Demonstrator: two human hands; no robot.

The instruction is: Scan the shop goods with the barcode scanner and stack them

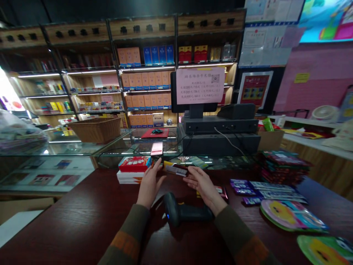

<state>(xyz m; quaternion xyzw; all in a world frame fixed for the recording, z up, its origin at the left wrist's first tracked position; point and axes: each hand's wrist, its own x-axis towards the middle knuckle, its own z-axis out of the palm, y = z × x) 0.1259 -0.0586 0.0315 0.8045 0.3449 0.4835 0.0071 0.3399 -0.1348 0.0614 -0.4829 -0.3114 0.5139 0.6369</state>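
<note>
My left hand [150,186] is open, thumb and fingers apart, just right of a stack of boxes with a red snack box [135,164] on top of white boxes [131,177]. My right hand [200,184] pinches the right end of a wrapped snack bar [175,169], dark brown with a yellow left end and a pale label. The bar is tilted and lies between my two hands. Below them on the dark wooden table rests a black barcode scanner [187,212] with a small blue light. A red and yellow packet [222,192] is partly hidden behind my right wrist.
Purple snack bars [242,187], round cartoon packs [292,214] and a stack of dark packets [285,167] lie to the right. Ahead are a glass counter, a phone [157,148], a wicker basket [96,129] and a monitor bearing a pink sign [200,85].
</note>
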